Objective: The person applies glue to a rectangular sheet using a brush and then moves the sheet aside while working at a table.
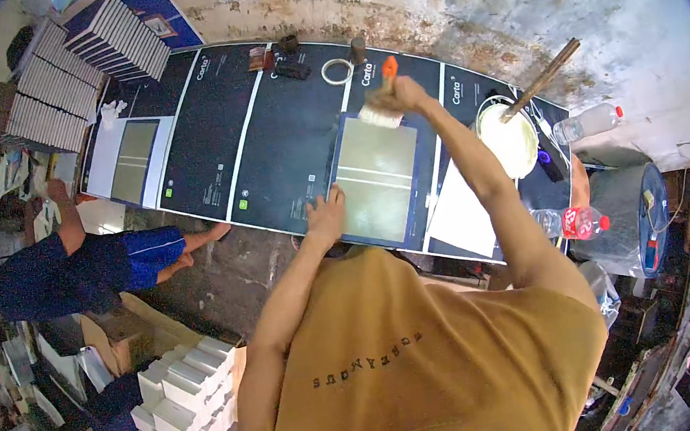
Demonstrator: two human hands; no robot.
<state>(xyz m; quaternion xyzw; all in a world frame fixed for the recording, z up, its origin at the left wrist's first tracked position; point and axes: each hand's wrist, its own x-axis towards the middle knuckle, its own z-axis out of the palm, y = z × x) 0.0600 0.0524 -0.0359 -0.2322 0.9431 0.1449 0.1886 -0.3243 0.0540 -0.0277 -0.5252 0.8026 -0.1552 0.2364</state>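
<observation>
My right hand [405, 95] is closed around a wide paintbrush with an orange handle [390, 68]. Its pale bristles [380, 116] are at the far edge of a dark blue cover sheet [345, 182] with greyish boards [377, 201] on it. Narrow light lines run across the boards. At the sheet's near left edge rests my left hand [327, 216], fingers stretched out and holding nothing. To the right of my right forearm stands a white bucket [507, 138] of creamy white paste, with a wooden stick [548, 73] leaning in it.
The long table [264, 130] has a black covering. White sheets [460, 216], a tape roll [337, 72] and plastic bottles [588, 122] lie on it. Stacked books [117, 40] stand far left. A co-worker [65, 270] is at the left. White boxes [187, 402] are piled behind my left arm.
</observation>
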